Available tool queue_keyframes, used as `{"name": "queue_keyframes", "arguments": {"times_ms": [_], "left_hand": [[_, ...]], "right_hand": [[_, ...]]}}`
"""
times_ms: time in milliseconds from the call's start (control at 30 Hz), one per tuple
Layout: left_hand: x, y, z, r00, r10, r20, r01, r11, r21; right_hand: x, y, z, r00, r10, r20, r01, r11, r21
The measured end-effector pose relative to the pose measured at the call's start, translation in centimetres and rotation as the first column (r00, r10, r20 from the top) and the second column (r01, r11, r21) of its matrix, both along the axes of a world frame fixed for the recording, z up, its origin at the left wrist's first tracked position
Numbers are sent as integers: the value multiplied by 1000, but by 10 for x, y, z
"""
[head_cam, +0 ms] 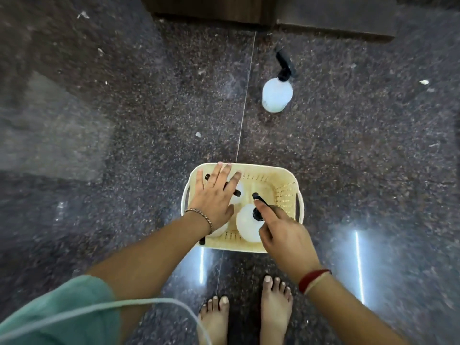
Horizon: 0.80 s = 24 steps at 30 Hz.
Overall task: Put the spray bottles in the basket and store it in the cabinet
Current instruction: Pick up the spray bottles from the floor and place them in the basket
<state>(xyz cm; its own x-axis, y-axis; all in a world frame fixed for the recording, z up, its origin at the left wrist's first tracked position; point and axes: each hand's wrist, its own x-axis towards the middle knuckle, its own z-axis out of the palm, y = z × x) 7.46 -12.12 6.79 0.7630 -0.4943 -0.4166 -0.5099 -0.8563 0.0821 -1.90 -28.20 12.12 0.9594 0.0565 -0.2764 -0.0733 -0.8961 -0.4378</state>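
Note:
A cream plastic basket (286,189) stands on the dark floor in front of my feet. Inside it stand white spray bottles with black heads. My right hand (283,235) grips the black sprayer of one white bottle (246,224) in the near middle of the basket. My left hand (214,195), fingers spread, hovers flat over the basket's left side, covering two other bottles: one shows by my index finger (238,195), one by my wrist (219,231). Another white spray bottle (276,94) stands alone on the floor farther away, to the right.
The dark wooden cabinet base (211,8) runs along the top edge of the view. My bare feet (246,312) stand just behind the basket. Speckled granite floor (124,145) surrounds everything, with small white scraps scattered on it.

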Motion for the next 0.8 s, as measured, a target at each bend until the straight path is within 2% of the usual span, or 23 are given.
{"name": "queue_keyframes", "arguments": {"times_ms": [133, 400, 567, 700, 800], "left_hand": [[-8, 13, -5, 1000, 1, 8, -2, 1000, 21], [-12, 6, -8, 999, -11, 31, 9, 999, 36], [-15, 0, -9, 998, -4, 65, 0, 998, 65], [-12, -2, -8, 997, 44, 69, -45, 999, 5], [-10, -3, -8, 996, 39, 83, -41, 999, 17]], "right_hand": [[-17, 6, -35, 992, 29, -126, -32, 999, -22], [-18, 12, -47, 980, 11, -198, -12, 1000, -8], [-16, 6, -53, 972, -60, -226, 65, 998, 16], [-18, 2, -52, 980, -8, -199, 29, 994, 103], [-17, 4, -53, 987, 15, -159, 5, 992, 127]]}}
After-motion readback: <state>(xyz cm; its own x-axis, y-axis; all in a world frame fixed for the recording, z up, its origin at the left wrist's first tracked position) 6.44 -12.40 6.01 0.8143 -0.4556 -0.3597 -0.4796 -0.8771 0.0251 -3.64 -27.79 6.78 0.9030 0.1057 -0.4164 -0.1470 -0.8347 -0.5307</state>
